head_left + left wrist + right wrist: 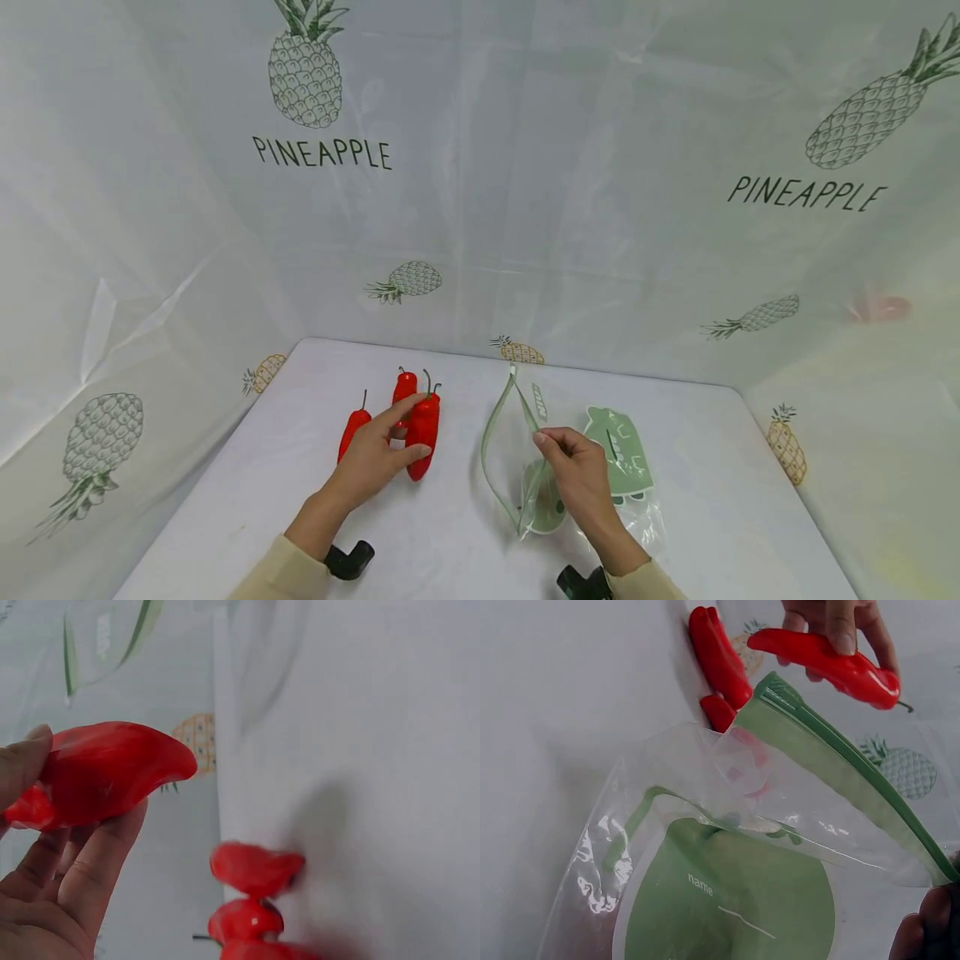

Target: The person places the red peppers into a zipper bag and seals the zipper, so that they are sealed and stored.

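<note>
My left hand (372, 457) grips a glossy red chili pepper (424, 433) between thumb and fingers. In the left wrist view that held pepper (112, 772) is raised above the table. Other red peppers (353, 433) lie on the table beside and behind this hand, partly covered by it. To the right, my right hand (579, 468) pinches the rim of a clear zip bag (487, 446) with a green closure strip. The bag's mouth gapes, pointing toward the peppers. In the right wrist view, its green printed panel (727, 900) reads "name".
A second bag with a green printed panel (619, 454) lies flat on the white table (720, 500), right of my right hand. Pineapple-printed sheeting (525, 208) hangs behind and at both sides. Black devices (350, 560) sit at both wrists.
</note>
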The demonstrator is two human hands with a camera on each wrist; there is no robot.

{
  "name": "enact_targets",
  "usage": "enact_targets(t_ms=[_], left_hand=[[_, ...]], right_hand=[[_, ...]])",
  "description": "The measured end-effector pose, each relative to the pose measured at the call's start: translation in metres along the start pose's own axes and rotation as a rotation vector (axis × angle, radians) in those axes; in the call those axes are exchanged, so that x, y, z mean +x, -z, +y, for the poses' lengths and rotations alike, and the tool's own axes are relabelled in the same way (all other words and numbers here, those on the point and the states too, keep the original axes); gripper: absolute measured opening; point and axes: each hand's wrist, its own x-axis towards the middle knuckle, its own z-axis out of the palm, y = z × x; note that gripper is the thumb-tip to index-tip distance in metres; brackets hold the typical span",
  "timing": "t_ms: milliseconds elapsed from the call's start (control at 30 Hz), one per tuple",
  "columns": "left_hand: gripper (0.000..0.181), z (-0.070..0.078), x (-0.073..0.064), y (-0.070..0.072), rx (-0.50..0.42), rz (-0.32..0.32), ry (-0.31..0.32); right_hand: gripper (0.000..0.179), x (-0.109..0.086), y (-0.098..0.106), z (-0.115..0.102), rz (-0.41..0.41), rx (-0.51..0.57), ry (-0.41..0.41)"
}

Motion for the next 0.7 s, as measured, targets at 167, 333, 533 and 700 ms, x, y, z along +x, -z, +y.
enact_targets(t_ms=[167, 333, 533, 700], left_hand=[[0.076, 0.01, -0.001, -0.017, -0.009, -0.033, -0.035], [0.074, 0.02, 0.0, -0.031, -0.023, -0.122, -0.051], [0.073, 0.034, 0.0, -0.047, -0.055, -0.238, -0.069], [0.072, 0.042, 0.001, -0.057, -0.038, -0.273, -0.088]], right_hand=[[0.008, 0.001, -0.002, 0.0, -0.003, 0.016, 0.014], [0.009, 0.001, -0.003, 0.0, -0.002, 0.029, 0.036], [0.008, 0.001, -0.005, -0.002, -0.015, 0.048, 0.026], [0.01, 0.0, -0.007, -0.004, -0.02, 0.032, 0.031]])
